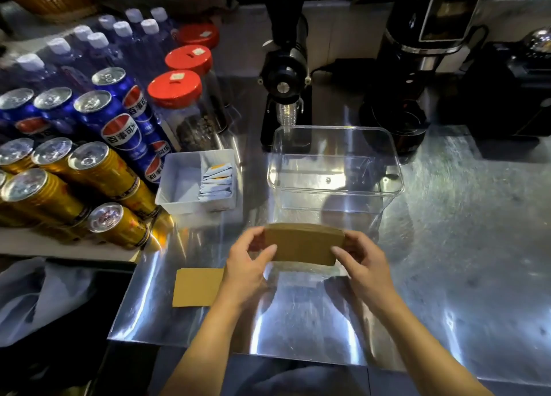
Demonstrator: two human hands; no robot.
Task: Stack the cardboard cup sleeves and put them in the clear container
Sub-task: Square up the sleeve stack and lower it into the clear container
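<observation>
1. Two bare forearms enter from 6 o'clock and converge above the steel counter (pixel 447 246).
2. Left hand (pixel 247 264): thumb on the near face, fingers wrapped behind the left end of a stack of cardboard sleeves (pixel 302 243); clamped on the stack.
3. Right hand (pixel 362 261): same pinch on the right end of the stack; closed on it.
4. Stack is held edge-up, long side level, above the counter; a blurred reflection lies beneath it. Sleeve count not resolvable.
5. Clear container (pixel 335 169) stands at 12 o'clock from the stack, just beyond it, open top up. No sleeves visible inside.
6. Single loose sleeve (pixel 196 287) lies flat on the counter at 8 o'clock from the stack, partly covered by the left wrist.
7. White tray (pixel 179 184) with sachets (pixel 216 182) sits at 10 o'clock, beside the container but apart from it.
8. Blue cans (pixel 119 127), gold cans (pixel 59 193) and red-lidded jars (pixel 179 97) fill the 9–11 o'clock sector.
9. Black grinder (pixel 284 76) stands at 12 o'clock behind the container.
</observation>
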